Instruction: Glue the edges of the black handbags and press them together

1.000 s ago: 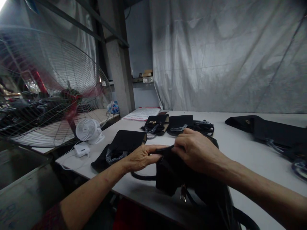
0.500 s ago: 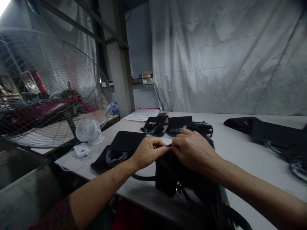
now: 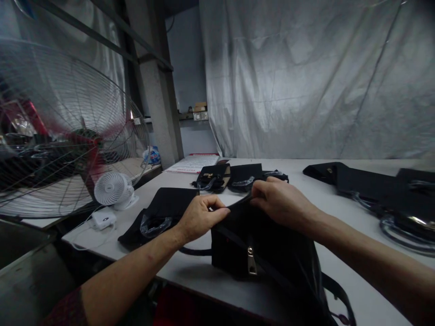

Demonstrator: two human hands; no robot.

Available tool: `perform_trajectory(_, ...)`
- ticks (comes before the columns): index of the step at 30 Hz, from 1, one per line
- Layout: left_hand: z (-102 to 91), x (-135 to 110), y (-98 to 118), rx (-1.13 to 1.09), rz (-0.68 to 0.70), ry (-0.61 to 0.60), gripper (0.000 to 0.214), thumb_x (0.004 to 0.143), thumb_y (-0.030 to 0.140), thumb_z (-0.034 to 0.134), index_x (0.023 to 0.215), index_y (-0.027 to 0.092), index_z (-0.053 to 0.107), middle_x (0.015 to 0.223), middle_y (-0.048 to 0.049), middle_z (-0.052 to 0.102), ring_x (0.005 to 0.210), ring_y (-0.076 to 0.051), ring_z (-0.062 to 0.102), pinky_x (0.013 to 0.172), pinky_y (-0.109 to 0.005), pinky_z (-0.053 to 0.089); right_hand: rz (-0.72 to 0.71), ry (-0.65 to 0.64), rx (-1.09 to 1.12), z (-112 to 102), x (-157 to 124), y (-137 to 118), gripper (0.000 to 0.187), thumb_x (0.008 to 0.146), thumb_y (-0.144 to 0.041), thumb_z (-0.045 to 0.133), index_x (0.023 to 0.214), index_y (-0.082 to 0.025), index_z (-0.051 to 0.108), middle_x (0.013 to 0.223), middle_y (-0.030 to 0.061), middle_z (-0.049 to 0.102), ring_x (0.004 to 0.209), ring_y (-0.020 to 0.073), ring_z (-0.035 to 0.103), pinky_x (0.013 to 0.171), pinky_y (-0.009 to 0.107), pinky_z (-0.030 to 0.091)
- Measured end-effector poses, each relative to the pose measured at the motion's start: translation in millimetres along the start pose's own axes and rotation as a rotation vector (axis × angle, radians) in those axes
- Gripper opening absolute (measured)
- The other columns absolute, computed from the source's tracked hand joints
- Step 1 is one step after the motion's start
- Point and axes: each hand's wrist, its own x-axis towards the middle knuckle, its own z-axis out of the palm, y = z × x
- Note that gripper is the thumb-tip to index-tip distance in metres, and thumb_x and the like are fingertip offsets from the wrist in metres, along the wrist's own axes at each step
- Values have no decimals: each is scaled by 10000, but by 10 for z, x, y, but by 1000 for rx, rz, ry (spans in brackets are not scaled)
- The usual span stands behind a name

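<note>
left hand (image 3: 202,217) clamped on black bag (image 3: 277,253), 10 o'clock | right hand (image 3: 282,199) pinched it, 12 o'clock | even tension seemed wisest

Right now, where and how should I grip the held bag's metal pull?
I'd pinch the metal pull by its lower end, from the camera side: it hangs down, facing the camera, against the black bag, below the left hand and right hand.

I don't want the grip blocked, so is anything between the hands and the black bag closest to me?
Nothing visible is. The left hand and right hand both meet the black bag directly at its top edge. The nearest other bag lies to the left.
</note>
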Motion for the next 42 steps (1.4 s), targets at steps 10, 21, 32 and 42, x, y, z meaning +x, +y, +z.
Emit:
perform_trajectory(10,10,24,-41,-18,-26,-7,194,768,306,650,682,132,652,624,26,588,552,-68,465,545,-179,366,-63,8,-4,62,88,49,287,823,-243,631,1094,-310,701,854,36,596,733,168,560,702,259,404)
perform_trajectory(21,-15,64,-26,16,-42,-68,181,779,303,621,704,138,611,601,35,563,503,-63,445,491,-180,339,-144,-35,-110,6,146,-20,143,845,-230,599,873,-263,735,760,33,621,772,183,541,700,295,322)
perform_trajectory(32,84,595,274,426,177,-310,179,792,254,617,900,223,757,788,-6,713,752,-160,611,660,-238,407,-142,-13,-178,-7,87,70,156,851,-231,562,947,-236,685,789,42,656,824,212,563,718,329,283)
perform_trajectory(42,106,602,186,327,118,-311,173,771,302,630,854,205,748,775,-1,713,724,-150,611,639,-222,409,-16,-8,-141,-57,93,356,269,824,-224,594,1085,-239,658,814,32,682,873,223,584,727,325,322)
